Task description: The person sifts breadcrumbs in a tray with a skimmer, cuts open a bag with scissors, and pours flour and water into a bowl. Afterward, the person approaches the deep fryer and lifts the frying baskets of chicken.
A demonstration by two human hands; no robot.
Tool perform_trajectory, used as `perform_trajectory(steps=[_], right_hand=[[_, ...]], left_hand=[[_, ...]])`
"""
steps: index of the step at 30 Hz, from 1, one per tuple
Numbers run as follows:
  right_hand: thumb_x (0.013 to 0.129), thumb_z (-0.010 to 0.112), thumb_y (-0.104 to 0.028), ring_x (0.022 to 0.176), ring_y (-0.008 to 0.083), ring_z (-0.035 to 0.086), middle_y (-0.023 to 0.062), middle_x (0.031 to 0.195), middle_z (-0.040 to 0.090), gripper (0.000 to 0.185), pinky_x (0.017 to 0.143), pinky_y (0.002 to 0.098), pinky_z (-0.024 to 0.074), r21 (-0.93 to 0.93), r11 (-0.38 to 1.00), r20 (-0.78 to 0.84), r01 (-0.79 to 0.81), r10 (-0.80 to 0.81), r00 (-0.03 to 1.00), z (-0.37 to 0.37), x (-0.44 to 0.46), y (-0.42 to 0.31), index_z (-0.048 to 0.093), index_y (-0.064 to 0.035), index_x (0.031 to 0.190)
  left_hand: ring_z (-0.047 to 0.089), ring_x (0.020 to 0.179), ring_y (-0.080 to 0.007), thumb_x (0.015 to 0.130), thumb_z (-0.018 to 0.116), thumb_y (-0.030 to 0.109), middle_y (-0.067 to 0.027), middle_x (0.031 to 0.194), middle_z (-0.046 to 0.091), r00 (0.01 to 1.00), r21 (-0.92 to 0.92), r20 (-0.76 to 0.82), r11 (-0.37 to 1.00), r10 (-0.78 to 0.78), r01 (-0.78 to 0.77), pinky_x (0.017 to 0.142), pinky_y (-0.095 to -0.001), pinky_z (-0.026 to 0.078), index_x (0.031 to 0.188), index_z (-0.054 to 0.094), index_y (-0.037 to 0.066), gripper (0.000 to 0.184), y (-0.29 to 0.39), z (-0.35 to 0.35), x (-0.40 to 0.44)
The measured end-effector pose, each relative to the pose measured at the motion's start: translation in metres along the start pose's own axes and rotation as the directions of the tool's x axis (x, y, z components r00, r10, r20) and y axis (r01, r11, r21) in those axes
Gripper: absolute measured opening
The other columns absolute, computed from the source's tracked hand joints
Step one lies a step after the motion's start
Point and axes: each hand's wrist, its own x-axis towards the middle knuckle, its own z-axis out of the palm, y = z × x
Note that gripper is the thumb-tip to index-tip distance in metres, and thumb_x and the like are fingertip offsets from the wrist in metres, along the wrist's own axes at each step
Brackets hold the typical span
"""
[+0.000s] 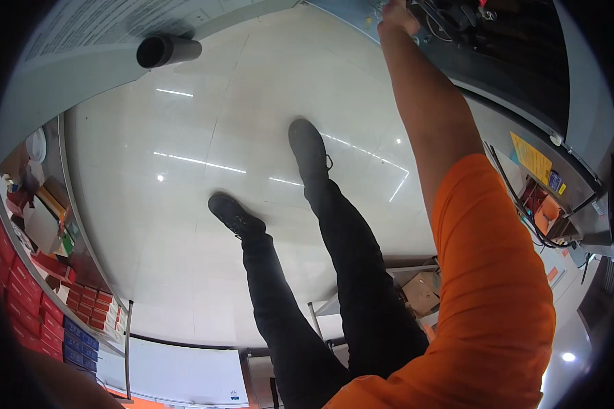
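Observation:
My right hand (398,20) is at the top edge of the head view, at the end of an outstretched arm in an orange sleeve. Its fingers look curled closed, but they are partly cut off and I cannot make out what they hold. Right beside it, black and metal parts with thin wires (450,17) sit at the edge of a dark recess (525,65) in a grey unit. My left hand is outside the picture; only a dark, blurred patch that may be the left arm shows at the lower left.
A pale tiled floor (150,225) lies under my black shoes. On the left, shelves hold red boxes (22,296) and blue boxes (80,344). A dark cylindrical tube (169,51) juts from the grey panel at upper left. Cables (525,215) and a yellow label (531,157) are on the right.

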Motion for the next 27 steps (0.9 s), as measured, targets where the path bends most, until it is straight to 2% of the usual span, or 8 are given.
perform_trajectory(steps=[3,8,10,17,19,23,25,27], right_hand=[[0.08,0.071,-0.027,0.067,0.0318,0.061,0.0151,0.081,0.069,0.032,0.069,0.0405,0.0491,-0.627,0.628,-0.148,0.461,-0.677,0.721,0.008,-0.029,-0.007,0.066,-0.0002,0.096],[0.084,0.067,-0.029,0.069,0.0315,0.062,0.0152,0.085,0.068,0.033,0.068,0.0396,0.0489,-0.684,0.656,-0.046,0.32,-0.477,0.878,-0.005,-0.03,-0.009,0.065,-0.0005,0.1],[0.089,0.063,-0.028,0.059,0.0204,0.057,0.0074,0.072,0.062,0.026,0.058,0.0328,0.0454,0.262,0.952,0.129,-0.16,0.13,0.983,-0.01,-0.02,-0.011,0.063,-0.006,0.103],[0.092,0.06,-0.031,0.061,0.0183,0.06,0.006,0.072,0.062,0.025,0.057,0.0317,0.049,0.101,0.991,0.232,-0.091,0.065,0.97,-0.011,0.011,0.012,0.062,-0.0098,0.105],[0.088,0.063,-0.037,0.082,0.0272,0.069,0.0143,0.094,0.07,0.037,0.071,0.0389,0.0551,-0.807,0.46,0.061,0.371,-0.559,0.827,-0.007,0.004,0.008,0.062,-0.0099,0.114],[0.083,0.069,-0.042,0.096,0.0297,0.068,0.015,0.107,0.069,0.061,0.079,0.0411,0.0533,-0.861,0.438,0.11,0.259,-0.335,0.936,-0.014,-0.028,-0.028,0.051,-0.0115,0.133],[0.096,0.045,-0.043,0.072,0.0337,0.065,0.0164,0.081,0.066,0.046,0.065,0.0455,0.0509,-0.844,0.279,0.337,0.458,-0.39,0.857,-0.034,-0.052,-0.03,0.063,-0.0016,0.086],[0.091,0.047,-0.055,0.083,0.0356,0.065,0.0193,0.083,0.067,0.055,0.077,0.0454,0.0508,-0.634,-0.08,0.762,0.769,-0.232,0.604,-0.072,-0.059,0.013,0.063,-0.0016,0.09]], left_hand=[[0.028,0.138,-0.0374,0.097,0.02,0.06,-0.022,0.145,0.035,0.989,-0.022,-0.107,0.995,-0.101,0.099,0.115,-0.0566,0.022,0.141,0.034,0.005,0.072,-0.001,0.006,-0.003],[0.025,0.139,-0.0383,0.096,0.025,0.061,-0.0207,0.148,0.031,0.979,-0.038,-0.172,0.994,-0.11,0.105,0.117,-0.0542,0.018,0.142,0.032,0.005,0.073,-0.006,0.006,-0.003],[0.026,0.138,-0.038,0.096,0.026,0.061,-0.0202,0.148,0.031,0.985,-0.069,-0.138,0.993,-0.103,0.094,0.117,-0.0536,0.018,0.142,0.032,0.006,0.072,-0.013,0.001,-0.002],[0.029,0.137,-0.0365,0.096,0.029,0.06,-0.0183,0.148,0.031,0.994,-0.016,-0.104,1.0,-0.028,0.026,0.115,-0.0539,0.019,0.142,0.032,0.007,0.07,-0.016,0.001,-0.004],[0.029,0.137,-0.0368,0.096,0.029,0.06,-0.0182,0.148,0.031,0.995,-0.014,-0.099,0.999,-0.033,0.032,0.116,-0.0552,0.018,0.143,0.031,0.007,0.071,-0.006,0.004,-0.005],[0.033,0.135,-0.0372,0.096,0.022,0.06,-0.0184,0.148,0.031,0.998,0.014,-0.061,0.999,-0.028,0.029,0.113,-0.0597,0.025,0.144,0.028,0.008,0.071,0.006,-0.004,-0.016],[0.024,0.139,-0.0386,0.094,0.023,0.065,-0.0161,0.152,0.026,0.937,-0.214,0.265,0.934,-0.227,0.287,0.113,-0.0641,0.019,0.147,0.02,0.015,0.073,0.014,-0.039,-0.027],[0.023,0.139,-0.035,0.094,0.023,0.065,-0.0136,0.15,0.029,0.826,-0.315,0.378,0.781,-0.419,0.54,0.112,-0.0594,0.017,0.147,0.022,0.015,0.073,0.021,-0.065,-0.046]])
